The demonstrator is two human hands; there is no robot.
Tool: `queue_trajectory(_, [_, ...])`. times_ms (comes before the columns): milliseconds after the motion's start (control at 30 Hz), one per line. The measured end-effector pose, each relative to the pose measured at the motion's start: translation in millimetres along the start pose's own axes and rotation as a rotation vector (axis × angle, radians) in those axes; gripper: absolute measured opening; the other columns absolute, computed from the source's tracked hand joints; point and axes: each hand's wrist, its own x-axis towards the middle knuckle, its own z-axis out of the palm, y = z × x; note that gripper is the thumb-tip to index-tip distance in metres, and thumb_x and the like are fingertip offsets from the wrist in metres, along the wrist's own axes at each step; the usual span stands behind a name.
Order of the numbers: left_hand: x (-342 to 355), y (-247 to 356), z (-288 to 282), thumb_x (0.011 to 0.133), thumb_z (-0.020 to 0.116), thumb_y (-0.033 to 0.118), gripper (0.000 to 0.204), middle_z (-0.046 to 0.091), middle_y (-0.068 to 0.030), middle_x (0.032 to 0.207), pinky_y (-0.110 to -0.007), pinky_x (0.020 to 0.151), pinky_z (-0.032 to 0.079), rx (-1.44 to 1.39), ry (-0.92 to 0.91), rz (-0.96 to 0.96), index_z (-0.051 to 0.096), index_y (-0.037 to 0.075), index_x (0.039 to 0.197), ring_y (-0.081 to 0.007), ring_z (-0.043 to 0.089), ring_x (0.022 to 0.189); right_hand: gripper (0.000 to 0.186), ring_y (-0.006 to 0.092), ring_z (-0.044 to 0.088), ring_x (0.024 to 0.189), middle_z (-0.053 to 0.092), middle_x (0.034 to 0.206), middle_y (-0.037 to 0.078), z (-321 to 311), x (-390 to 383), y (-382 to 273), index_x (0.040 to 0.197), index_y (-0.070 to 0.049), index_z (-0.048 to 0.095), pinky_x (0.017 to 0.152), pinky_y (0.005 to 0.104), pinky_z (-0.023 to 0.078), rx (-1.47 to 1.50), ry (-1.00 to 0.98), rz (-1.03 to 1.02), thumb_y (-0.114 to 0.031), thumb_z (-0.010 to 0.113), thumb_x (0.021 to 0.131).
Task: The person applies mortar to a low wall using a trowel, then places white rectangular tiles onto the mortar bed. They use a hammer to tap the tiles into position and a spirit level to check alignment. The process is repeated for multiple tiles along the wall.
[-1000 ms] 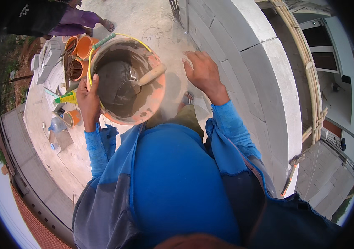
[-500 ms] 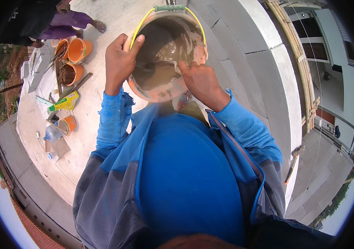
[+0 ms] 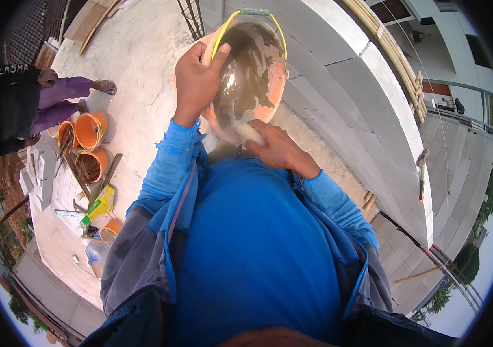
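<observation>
An orange bucket (image 3: 279,87) is tilted in front of me, its yellow wire handle with a green grip (image 3: 254,11) raised at the far side. Wet grey slurry (image 3: 245,78) coats its inside. My left hand (image 3: 194,84) clasps the bucket's left rim, thumb over the edge. At the near rim, my right hand (image 3: 281,151) is closed on a pale oblong piece (image 3: 250,133) that looks like a sponge or a brush head; I cannot tell which. Its tip is at the bucket's mouth.
Orange buckets (image 3: 91,130), planks (image 3: 108,170) and a yellow-green bag (image 3: 102,205) are on the concrete floor at left. Another person (image 3: 56,107) in purple trousers stands there. A pale block wall (image 3: 345,87) runs along the right, with a hammer (image 3: 421,182) on its top.
My right hand has drawn back from inside the bucket to its near rim, bringing the pale piece into sight. The bucket is tilted more to the right. My view has shifted.
</observation>
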Motion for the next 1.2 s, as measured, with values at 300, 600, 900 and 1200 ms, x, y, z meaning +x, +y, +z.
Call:
queue_trajectory(300, [35,-17,-21,0.101,0.079,0.038,0.039,0.049,0.0072,0.070,-0.025,0.054,0.034,-0.240,0.037,-0.142,0.060,0.010,0.081,-0.0030,0.041,0.062,0.041,0.0077,0.048,0.043,0.060,0.073,0.003,-81,10,15,0.138,0.001,0.059,0.038,0.0241,0.038,1.195,-0.282,0.580,-0.026,0.062,0.107])
queue_trajectory(600, [40,-39,27,0.105,0.073,0.029,0.032,0.051,0.0074,0.072,-0.024,0.054,0.035,-0.500,0.148,-0.184,0.058,0.010,0.084,-0.0013,0.041,0.063,0.047,0.0079,0.048,0.043,0.055,0.070,0.000,-268,5,-15,0.142,0.000,0.059,0.039,0.0247,0.037,0.449,0.133,0.520,-0.031,0.064,0.106])
queue_trajectory(900, [17,-44,44,0.105,0.074,0.028,0.033,0.054,0.0056,0.073,-0.024,0.055,0.039,-0.316,0.244,-0.218,0.056,0.010,0.083,-0.0030,0.046,0.063,0.051,0.0398,0.074,0.091,0.077,0.099,0.017,-323,70,42,0.148,-0.013,0.060,0.081,0.0502,0.059,-0.815,0.268,0.255,-0.029,0.063,0.100])
queue_trajectory(1200, [-17,-57,57,0.104,0.075,0.031,0.042,0.052,0.0040,0.069,-0.025,0.053,0.041,-0.140,0.442,-0.254,0.051,0.012,0.076,-0.0055,0.047,0.059,0.048,0.0374,0.073,0.079,0.073,0.087,0.015,-361,5,97,0.145,-0.022,0.063,0.070,0.0496,0.060,-0.773,0.387,0.100,-0.024,0.064,0.097])
